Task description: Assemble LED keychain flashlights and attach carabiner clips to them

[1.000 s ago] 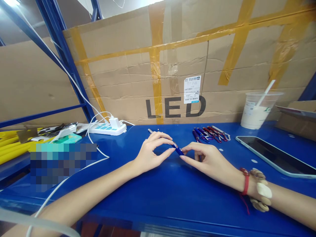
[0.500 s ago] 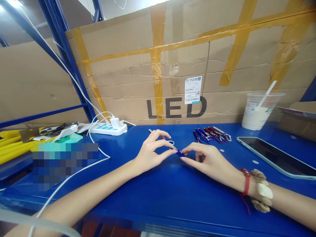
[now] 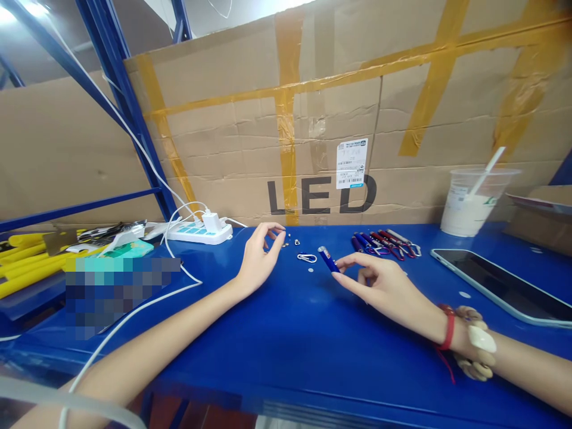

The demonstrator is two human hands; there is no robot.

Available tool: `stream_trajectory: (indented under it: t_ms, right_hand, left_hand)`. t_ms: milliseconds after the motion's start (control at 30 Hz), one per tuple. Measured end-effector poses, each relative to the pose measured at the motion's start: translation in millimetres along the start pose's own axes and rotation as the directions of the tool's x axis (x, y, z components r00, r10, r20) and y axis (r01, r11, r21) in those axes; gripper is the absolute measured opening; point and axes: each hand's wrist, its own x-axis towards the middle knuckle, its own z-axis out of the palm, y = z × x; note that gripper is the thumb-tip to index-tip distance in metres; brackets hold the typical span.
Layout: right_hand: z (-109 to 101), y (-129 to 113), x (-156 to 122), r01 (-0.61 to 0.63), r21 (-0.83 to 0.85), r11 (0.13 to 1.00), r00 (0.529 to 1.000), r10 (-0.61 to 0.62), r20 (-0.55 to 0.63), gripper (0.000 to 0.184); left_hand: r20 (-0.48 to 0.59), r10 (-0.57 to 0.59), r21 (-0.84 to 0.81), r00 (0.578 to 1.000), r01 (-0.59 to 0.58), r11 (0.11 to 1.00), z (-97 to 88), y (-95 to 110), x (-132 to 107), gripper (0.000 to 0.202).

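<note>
My right hand [image 3: 379, 283] pinches a small blue flashlight [image 3: 329, 260] between thumb and fingertips. Its clear end points up and to the left, tilted above the table. Further left, my left hand [image 3: 263, 253] rests low over the table with fingers curved and thumb apart from them. I see nothing in its grasp, though the space behind its fingers is hidden. Several tiny parts [image 3: 297, 242] lie just right of its fingertips, too small to name. A silver carabiner clip [image 3: 307, 258] lies between my hands.
Several blue, red and silver flashlights with carabiners [image 3: 385, 243] lie in a row behind my right hand. A phone [image 3: 500, 286] and a drink cup [image 3: 471, 202] stand right. A power strip [image 3: 201, 233], white cable [image 3: 147, 307] and yellow tubes [image 3: 24, 262] are left. Behind stands a cardboard box [image 3: 232, 149].
My left hand has let go of the flashlight's end and moved left and back. The flashlight, still in my right hand, now points more upward, and the carabiner and tiny parts are uncovered.
</note>
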Motion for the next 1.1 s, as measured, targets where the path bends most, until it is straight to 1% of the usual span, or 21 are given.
stream_trajectory:
  t_ms: [33, 100, 167, 233, 300, 400, 467, 533, 667, 733, 800, 900, 1000, 1100]
  right_hand:
    - [0, 0, 0, -0.011, 0.004, 1.000, 1.000, 0.011, 0.001, 0.026]
    - [-1, 0, 0, -0.022, 0.010, 1.000, 1.000, 0.022, 0.008, 0.026]
    - [-2, -2, 0, -0.024, 0.014, 1.000, 1.000, 0.024, 0.020, 0.027]
    - [-2, -3, -1, -0.024, 0.017, 1.000, 0.999, 0.024, 0.032, 0.027]
    - [-3, -4, -1, -0.022, 0.016, 1.000, 0.999, 0.021, 0.044, 0.027]
    - [-2, -2, -1, -0.008, 0.007, 1.000, 0.999, 0.007, 0.054, 0.027]
    - [-2, -1, -2, 0.000, -0.002, 1.000, 0.998, 0.000, 0.058, 0.027]
    - [-1, -1, -2, -0.003, -0.012, 1.000, 0.998, 0.003, 0.065, 0.027]
    - [-2, -2, -2, -0.021, -0.012, 1.000, 0.996, 0.022, 0.083, 0.027]
    - [-1, -2, -2, -0.031, -0.008, 0.999, 0.995, 0.031, 0.091, 0.027]
    - [-1, -2, -2, -0.031, -0.011, 0.999, 0.995, 0.032, 0.092, 0.027]
    - [0, -1, -2, -0.021, -0.020, 1.000, 0.996, 0.022, 0.085, 0.027]
    - [0, 0, -2, -0.011, -0.026, 1.000, 0.997, 0.013, 0.077, 0.027]
    - [0, 0, -2, -0.001, -0.029, 1.000, 0.997, 0.003, 0.074, 0.027]
  left_hand:
    - [0.032, -0.012, 0.069, 0.999, 0.010, 0.998, -1.0, -8, 2, 0.014]
    - [0.155, 0.012, 0.258, 0.988, -0.053, 0.965, -3.0, -24, 6, 0.015]
    - [0.282, -0.021, 0.384, 0.959, -0.093, 0.919, -4.5, -38, 8, 0.021]
    - [0.376, -0.066, 0.441, 0.924, -0.116, 0.890, -5.4, -47, 8, 0.029]
    - [0.453, -0.108, 0.468, 0.885, -0.133, 0.873, -6.0, -52, 8, 0.035]
    - [0.529, -0.165, 0.488, 0.832, -0.139, 0.861, -7.0, -53, 7, 0.042]
    - [0.550, -0.194, 0.495, 0.812, -0.130, 0.859, -7.7, -52, 7, 0.045]
    - [0.552, -0.190, 0.490, 0.812, -0.131, 0.862, -8.1, -51, 8, 0.043]
    - [0.549, -0.088, 0.425, 0.831, -0.187, 0.885, -6.6, -48, 9, 0.027]
    - [0.553, -0.050, 0.386, 0.832, -0.202, 0.900, -4.9, -45, 9, 0.019]
    - [0.553, -0.028, 0.354, 0.833, -0.204, 0.913, -3.2, -42, 7, 0.015]
    - [0.548, -0.014, 0.331, 0.836, -0.202, 0.922, -1.8, -39, 5, 0.018]
    - [0.566, -0.031, 0.338, 0.824, -0.197, 0.920, -1.6, -38, 4, 0.023]
    - [0.566, -0.030, 0.349, 0.824, -0.206, 0.914, -2.0, -38, 5, 0.016]
